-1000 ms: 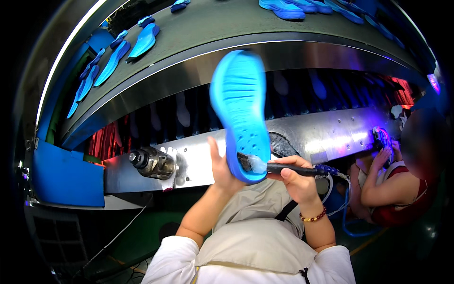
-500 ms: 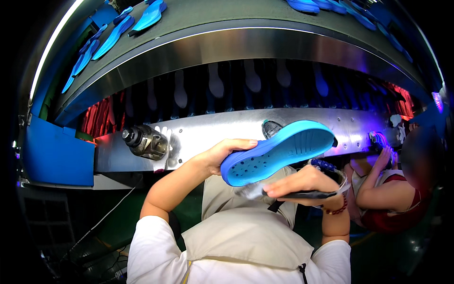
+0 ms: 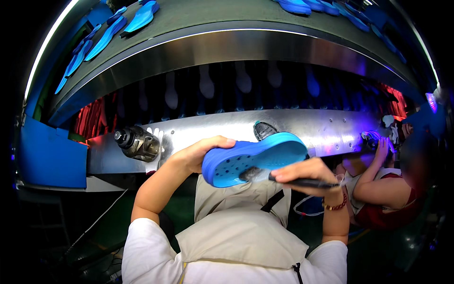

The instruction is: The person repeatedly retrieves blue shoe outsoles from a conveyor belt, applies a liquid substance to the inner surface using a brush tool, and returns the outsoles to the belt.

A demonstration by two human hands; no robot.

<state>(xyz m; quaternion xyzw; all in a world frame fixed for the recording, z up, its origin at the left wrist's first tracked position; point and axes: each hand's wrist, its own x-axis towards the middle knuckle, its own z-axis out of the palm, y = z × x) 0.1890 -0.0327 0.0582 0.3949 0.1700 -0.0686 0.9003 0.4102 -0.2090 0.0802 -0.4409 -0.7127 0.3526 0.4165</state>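
Note:
My left hand (image 3: 203, 152) grips a blue shoe sole (image 3: 279, 149) by its edge at the left end, thumb on top. The sole is tilted, so its lighter inner face with dark holes at one end shows. In my closed right hand (image 3: 305, 173) is a brush (image 3: 302, 182) with a dark handle. Its blurred bristles lie over the holed end of the sole and seem to touch it. Behind the sole, a small dark round dish (image 3: 264, 130) rests on the metal ledge, partly hidden.
On the metal ledge (image 3: 198, 128) a dark bottle with a black cap (image 3: 137, 143) stands beside a white glove (image 3: 155, 163). Blue soles (image 3: 142, 18) lie on the conveyor belt (image 3: 213, 14) above. A co-worker (image 3: 385, 189) sits close on the right.
The brush has moved from below the sole's near edge onto its inner face. The sole has come lower and left in the picture, and the whole view has shifted slightly.

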